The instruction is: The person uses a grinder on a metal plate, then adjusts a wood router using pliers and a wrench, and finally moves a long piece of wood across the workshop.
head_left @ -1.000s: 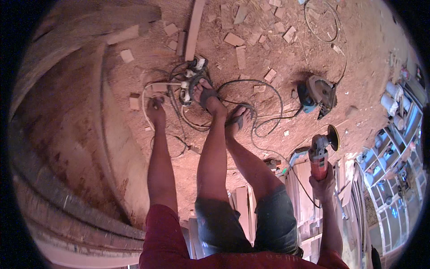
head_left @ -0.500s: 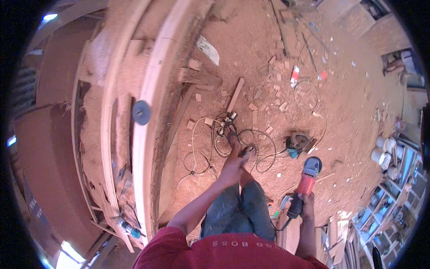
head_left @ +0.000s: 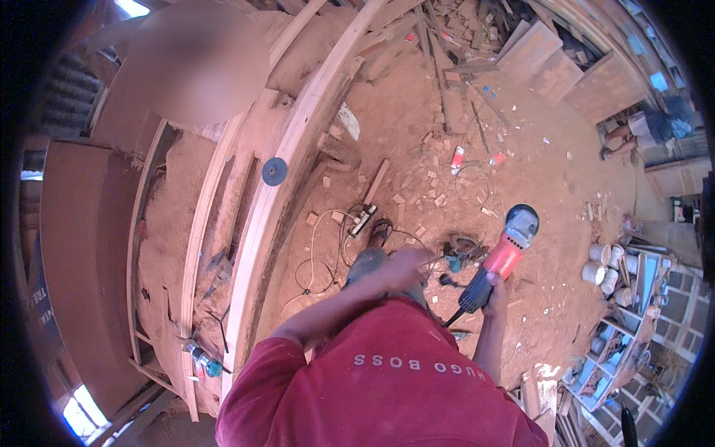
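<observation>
My right hand (head_left: 494,294) grips the dark rear handle of a red and black angle grinder (head_left: 503,255), its grey head and dark round disc facing away from me. A black cord drops from the handle's end. My left hand (head_left: 408,270) is stretched across in front of my body, smeared by motion, so its fingers are unclear. Just right of it is a black plug (head_left: 449,280). On the long pale wooden beam (head_left: 257,216) to my left lies a loose grey disc (head_left: 274,171), apart from both hands.
A circular saw (head_left: 463,252) sits on the dusty floor ahead, with cables and a power strip (head_left: 363,220) nearby. Wood offcuts lie scattered. A green-blue power tool (head_left: 205,360) rests by the left beams. White buckets (head_left: 596,264) and shelves stand right; another person (head_left: 646,128) is at far right.
The grinder has risen and moved farther ahead in my right hand. My left hand has swung right, closer to the grinder. The view has shifted, and I lean farther forward.
</observation>
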### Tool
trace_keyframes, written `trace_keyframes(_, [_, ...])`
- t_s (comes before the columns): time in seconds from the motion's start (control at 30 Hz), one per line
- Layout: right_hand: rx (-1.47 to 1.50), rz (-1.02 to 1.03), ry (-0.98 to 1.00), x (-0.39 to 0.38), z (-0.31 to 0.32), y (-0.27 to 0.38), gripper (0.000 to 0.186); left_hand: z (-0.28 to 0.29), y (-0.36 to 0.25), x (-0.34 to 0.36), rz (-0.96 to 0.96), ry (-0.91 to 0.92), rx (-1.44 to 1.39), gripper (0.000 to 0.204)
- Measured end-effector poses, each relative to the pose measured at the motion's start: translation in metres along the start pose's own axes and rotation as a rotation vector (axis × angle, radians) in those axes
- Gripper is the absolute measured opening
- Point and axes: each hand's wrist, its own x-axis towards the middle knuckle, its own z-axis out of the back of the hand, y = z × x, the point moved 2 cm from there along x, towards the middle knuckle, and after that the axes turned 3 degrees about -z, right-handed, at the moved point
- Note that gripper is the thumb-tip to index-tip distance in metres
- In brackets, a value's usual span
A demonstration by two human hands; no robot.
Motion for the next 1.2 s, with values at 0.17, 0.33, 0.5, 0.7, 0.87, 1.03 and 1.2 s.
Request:
trace_keyframes(0.17, [-0.038,0.159,-0.265,-0.034,0.030,0.047,0.064,0.145,0.207,-0.064,0.302,-0.976,0.553,0.028])
trace_keyframes(0.33, [0.017,0.229,-0.424,-0.051,0.073,0.075,0.061,0.267,0.312,-0.134,0.906,-1.135,0.420,0.054])
trace_keyframes(0.5, [0.064,0.258,-0.643,-0.069,0.087,0.101,0.049,0.281,0.375,-0.138,0.626,-0.984,-0.257,0.082])
trace_keyframes(0.7, [0.141,0.358,-0.898,-0.078,0.105,0.099,0.057,0.273,0.382,-0.114,0.714,-0.901,-0.629,0.051])
trace_keyframes(0.87, [0.327,0.446,-0.896,-0.084,0.137,0.131,0.061,0.277,0.372,-0.055,0.779,-0.770,-0.621,0.044])
trace_keyframes(1.03, [0.463,0.608,-1.128,-0.051,0.192,0.176,0.060,0.213,0.341,0.106,0.793,-0.594,-0.456,0.050])
trace_keyframes(1.2, [0.484,0.610,-1.302,0.022,0.258,0.223,0.056,0.081,0.362,0.299,0.743,-0.117,-0.251,0.045])
